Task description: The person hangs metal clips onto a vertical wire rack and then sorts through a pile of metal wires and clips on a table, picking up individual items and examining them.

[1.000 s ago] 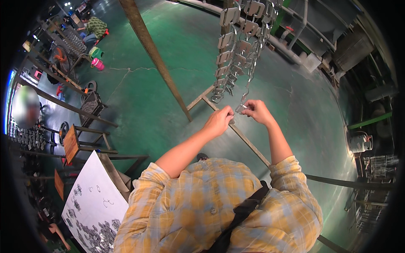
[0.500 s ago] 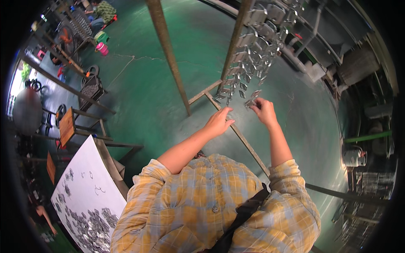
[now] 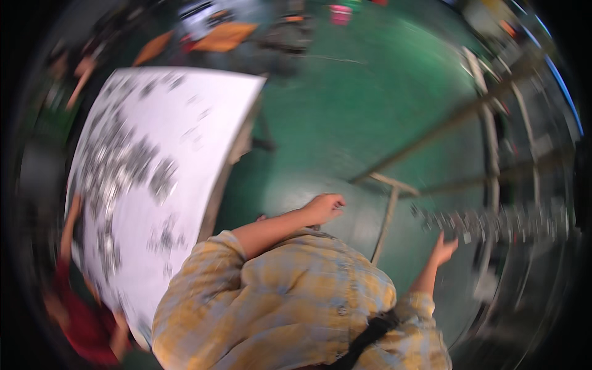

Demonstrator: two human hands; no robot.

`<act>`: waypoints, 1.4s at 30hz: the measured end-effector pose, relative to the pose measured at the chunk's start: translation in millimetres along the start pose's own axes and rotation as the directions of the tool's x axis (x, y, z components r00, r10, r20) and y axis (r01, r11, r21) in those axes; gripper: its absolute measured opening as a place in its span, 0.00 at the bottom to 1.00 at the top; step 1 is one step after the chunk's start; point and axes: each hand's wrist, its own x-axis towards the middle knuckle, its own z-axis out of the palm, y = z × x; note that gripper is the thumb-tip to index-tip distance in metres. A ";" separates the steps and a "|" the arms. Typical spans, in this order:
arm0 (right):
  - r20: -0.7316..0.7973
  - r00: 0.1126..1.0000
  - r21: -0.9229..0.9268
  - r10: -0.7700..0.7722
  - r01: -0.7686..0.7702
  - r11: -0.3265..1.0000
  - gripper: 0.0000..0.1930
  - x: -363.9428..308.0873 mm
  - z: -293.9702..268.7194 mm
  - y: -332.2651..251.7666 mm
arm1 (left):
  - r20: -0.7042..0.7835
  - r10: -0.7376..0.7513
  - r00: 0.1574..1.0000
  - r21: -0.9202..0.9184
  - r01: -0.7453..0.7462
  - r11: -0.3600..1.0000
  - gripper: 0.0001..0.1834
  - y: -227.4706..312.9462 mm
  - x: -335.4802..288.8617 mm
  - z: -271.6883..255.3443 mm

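My left hand is in front of my chest, off the metal bar. Its fingers are curled in and nothing shows in them. Out to the right, my right hand is raised with thumb and fingers apart, just below the near end of a hanging row of small bent metal pieces. Whether it touches them is blurred. To my left stands a white-topped table with a heap of small metal pieces spread over it.
A metal frame has a long post and a low crossbar to my right. A person in a dark red top is at the table's far left side. Wooden stools and a pink bucket stand on the green floor beyond.
My view has swung left toward the table, blurring the picture. My left hand has left the bar. The metal piece at my right fingers no longer shows as held.
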 end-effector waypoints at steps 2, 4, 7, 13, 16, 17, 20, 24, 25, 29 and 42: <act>0.159 0.984 -0.131 0.082 -0.061 0.989 0.33 -11.4 35.1 31.4 | -0.155 -0.127 0.980 -0.046 0.121 0.992 0.12 -1.8 -36.5 -21.7; 0.705 0.689 -0.144 0.170 -0.096 0.985 0.24 -9.5 82.6 94.5 | -0.197 -0.146 0.970 -0.108 0.127 0.986 0.09 -4.7 -63.2 -46.5; 0.954 0.297 0.003 -0.037 0.114 0.993 0.17 -53.5 94.7 -20.1 | -0.472 -0.190 0.861 -0.067 0.180 0.981 0.05 -18.2 -135.9 -65.9; 0.977 -0.210 0.116 -0.046 0.336 0.935 0.13 -82.3 228.4 -134.4 | -0.733 -0.274 0.623 -0.006 0.397 0.918 0.04 -23.4 -218.6 -99.5; 0.891 -0.298 0.448 -0.344 0.705 0.549 0.20 -127.7 254.0 -235.3 | -0.825 -0.311 0.472 0.001 0.552 0.834 0.04 -21.5 -257.4 -116.8; 0.872 -0.324 0.484 -0.368 0.687 0.542 0.20 -154.8 229.5 -279.2 | -0.836 -0.312 0.452 -0.009 0.556 0.831 0.04 -18.3 -271.5 -120.0; 0.702 -0.428 0.662 -0.569 0.687 0.300 0.19 -225.1 194.7 -361.9 | -0.907 -0.307 0.289 -0.046 0.657 0.753 0.05 -18.9 -318.7 -127.0; 0.489 -0.468 0.749 -0.736 0.658 0.079 0.15 -317.3 126.6 -435.5 | -0.942 -0.319 -0.105 -0.283 0.757 0.588 0.05 -23.8 -392.7 -121.5; 0.448 -0.442 0.774 -0.777 0.626 0.090 0.13 -333.0 119.0 -445.3 | -0.933 -0.303 -0.193 -0.333 0.778 0.533 0.05 -23.2 -410.9 -120.4; 0.326 -0.510 0.856 -0.796 0.517 0.020 0.11 -379.9 110.0 -468.8 | -0.880 -0.221 -0.421 -0.475 0.796 0.375 0.04 -17.3 -472.1 -105.9; 0.297 -0.613 0.868 -0.732 0.492 -0.060 0.10 -437.5 98.1 -492.4 | -0.933 -0.330 -0.146 -0.284 0.861 0.422 0.03 -20.1 -474.8 -96.7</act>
